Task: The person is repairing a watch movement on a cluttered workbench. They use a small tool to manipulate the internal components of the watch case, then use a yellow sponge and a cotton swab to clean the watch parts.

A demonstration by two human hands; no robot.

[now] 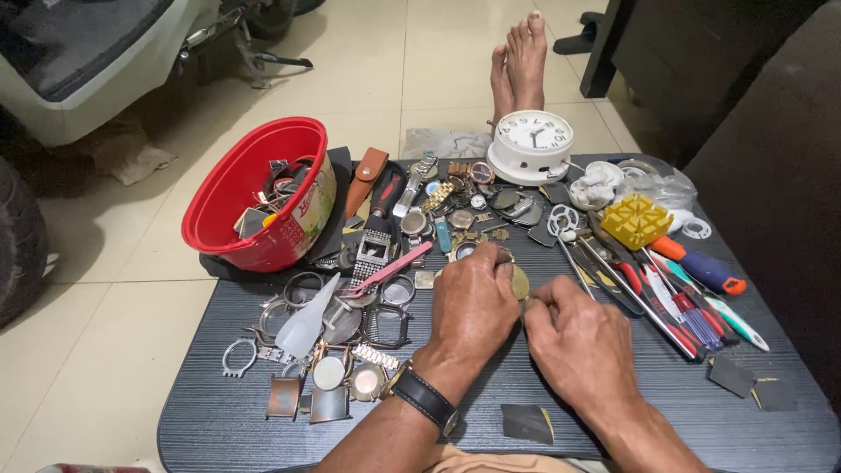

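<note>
My left hand point(473, 302) grips a small round gold-coloured watch case point(519, 282) over the middle of the dark table point(219, 420). A black strap sits on that wrist. My right hand point(583, 346) is closed beside it, its fingertips touching the case's lower right edge; whatever it pinches is hidden. Just beyond the hands lie watch heads and metal bands point(438, 197). Tweezers point(574, 263) lie right of the case.
A red plastic tub point(254, 188) of parts leans at the back left. A white round clock point(531, 144), a yellow case holder point(636, 221), screwdrivers point(692, 302), and empty watch cases point(328, 337) crowd the table. Bare feet point(519, 66) rest on the tiled floor beyond.
</note>
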